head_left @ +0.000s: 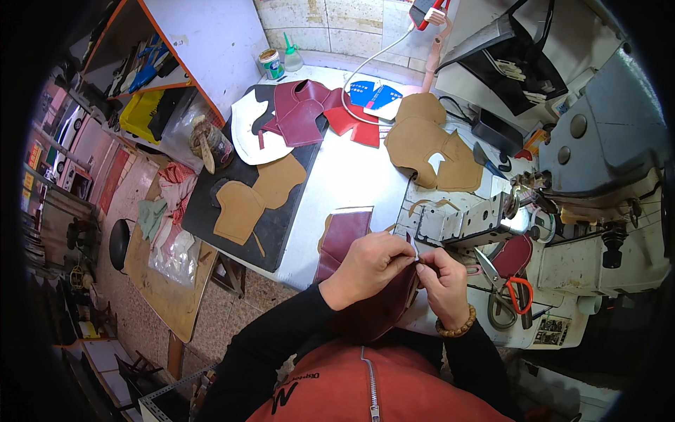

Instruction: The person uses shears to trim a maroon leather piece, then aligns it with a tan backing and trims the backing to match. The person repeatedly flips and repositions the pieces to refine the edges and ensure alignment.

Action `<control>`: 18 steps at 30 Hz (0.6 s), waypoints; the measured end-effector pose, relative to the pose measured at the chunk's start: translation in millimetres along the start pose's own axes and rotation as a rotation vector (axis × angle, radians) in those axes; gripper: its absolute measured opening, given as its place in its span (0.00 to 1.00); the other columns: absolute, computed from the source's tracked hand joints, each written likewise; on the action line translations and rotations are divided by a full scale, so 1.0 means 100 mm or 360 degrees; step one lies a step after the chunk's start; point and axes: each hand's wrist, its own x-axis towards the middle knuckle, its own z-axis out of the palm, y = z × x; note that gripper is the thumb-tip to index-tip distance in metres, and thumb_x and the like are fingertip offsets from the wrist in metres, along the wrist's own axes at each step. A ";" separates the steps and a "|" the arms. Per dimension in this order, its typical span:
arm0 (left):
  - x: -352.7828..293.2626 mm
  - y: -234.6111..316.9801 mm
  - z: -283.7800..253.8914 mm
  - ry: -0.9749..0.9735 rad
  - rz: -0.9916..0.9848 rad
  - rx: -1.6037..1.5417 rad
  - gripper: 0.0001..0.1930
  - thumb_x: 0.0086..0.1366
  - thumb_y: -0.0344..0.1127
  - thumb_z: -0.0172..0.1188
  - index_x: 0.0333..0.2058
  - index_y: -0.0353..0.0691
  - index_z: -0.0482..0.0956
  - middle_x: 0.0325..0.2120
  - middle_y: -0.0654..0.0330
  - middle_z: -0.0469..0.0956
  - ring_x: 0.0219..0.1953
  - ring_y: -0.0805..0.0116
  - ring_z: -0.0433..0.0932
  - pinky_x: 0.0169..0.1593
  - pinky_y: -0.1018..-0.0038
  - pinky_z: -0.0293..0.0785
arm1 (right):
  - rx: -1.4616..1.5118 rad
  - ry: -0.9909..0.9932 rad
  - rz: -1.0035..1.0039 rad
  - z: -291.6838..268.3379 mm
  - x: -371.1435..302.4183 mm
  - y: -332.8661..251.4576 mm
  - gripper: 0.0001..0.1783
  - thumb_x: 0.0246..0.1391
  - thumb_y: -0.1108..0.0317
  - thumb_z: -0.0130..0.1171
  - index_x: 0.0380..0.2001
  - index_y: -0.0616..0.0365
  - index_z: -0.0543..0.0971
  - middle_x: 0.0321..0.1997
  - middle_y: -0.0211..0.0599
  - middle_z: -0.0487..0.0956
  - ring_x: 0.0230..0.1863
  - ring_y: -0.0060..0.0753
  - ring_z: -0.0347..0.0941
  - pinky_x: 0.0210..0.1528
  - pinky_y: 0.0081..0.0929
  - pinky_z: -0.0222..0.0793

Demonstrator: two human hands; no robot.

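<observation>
Both of my hands are together at the table's front edge, over a burgundy leather piece (369,309) that drapes down toward my lap. My left hand (369,264) pinches its upper edge, where a small white strip (413,246) shows between the fingertips. Close beside it, my right hand (444,283) is closed in a pinch on the same edge. What exactly lies between the fingertips is partly hidden. Just beyond my left hand, a flat burgundy leather panel (346,235) lies on the white table (320,190).
At right stands a sewing machine (598,133), with scissors (517,292) near its base. Tan leather pieces (422,141) lie at the back, others (239,211) on a black mat (271,239). A brush jar (211,144) stands at left; a white cable (351,77) curves over the table.
</observation>
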 end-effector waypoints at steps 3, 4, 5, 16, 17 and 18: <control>0.03 -0.01 -0.03 -0.0057 -0.0052 -0.0139 0.05 0.59 0.27 0.67 0.33 0.37 0.80 0.27 0.57 0.79 0.31 0.59 0.78 0.36 0.69 0.73 | 0.0007 -0.0023 -0.0030 -0.02 -0.01 0.02 0.03 0.57 0.76 0.60 0.32 0.66 0.78 0.24 0.35 0.77 0.24 0.22 0.73 0.28 0.23 0.68; 0.04 -0.01 -0.03 -0.0079 -0.0052 -0.0173 0.05 0.59 0.27 0.67 0.33 0.37 0.80 0.28 0.57 0.78 0.31 0.59 0.77 0.36 0.69 0.73 | 0.0038 -0.0035 -0.0030 -0.03 -0.01 0.02 0.03 0.57 0.76 0.60 0.32 0.66 0.79 0.24 0.35 0.77 0.24 0.22 0.73 0.28 0.23 0.68; 0.05 -0.01 -0.03 -0.0099 -0.0051 -0.0207 0.05 0.59 0.27 0.67 0.33 0.37 0.79 0.28 0.57 0.78 0.32 0.59 0.77 0.36 0.69 0.73 | 0.0068 -0.0048 -0.0030 -0.04 -0.02 0.03 0.03 0.57 0.76 0.61 0.32 0.66 0.79 0.24 0.35 0.77 0.24 0.22 0.73 0.28 0.23 0.68; 0.04 0.01 0.05 -0.0066 -0.0102 -0.0172 0.05 0.59 0.29 0.65 0.31 0.37 0.77 0.27 0.57 0.78 0.32 0.57 0.78 0.36 0.67 0.74 | 0.0178 -0.0054 0.0091 -0.06 -0.05 0.09 0.03 0.60 0.76 0.58 0.33 0.66 0.78 0.24 0.30 0.76 0.24 0.17 0.71 0.27 0.19 0.68; 0.04 0.00 0.06 -0.0052 -0.0118 -0.0190 0.05 0.58 0.30 0.65 0.30 0.38 0.77 0.27 0.57 0.78 0.32 0.56 0.78 0.36 0.66 0.74 | 0.0229 -0.0057 0.0144 -0.06 -0.04 0.09 0.03 0.61 0.76 0.57 0.34 0.66 0.78 0.24 0.29 0.76 0.24 0.16 0.71 0.27 0.18 0.68; 0.04 0.00 0.06 -0.0044 -0.0148 -0.0221 0.06 0.58 0.31 0.65 0.30 0.38 0.76 0.27 0.57 0.78 0.33 0.55 0.78 0.35 0.65 0.74 | 0.0305 -0.0087 0.0152 -0.06 -0.04 0.09 0.04 0.62 0.76 0.56 0.34 0.66 0.78 0.26 0.28 0.77 0.25 0.14 0.71 0.27 0.16 0.69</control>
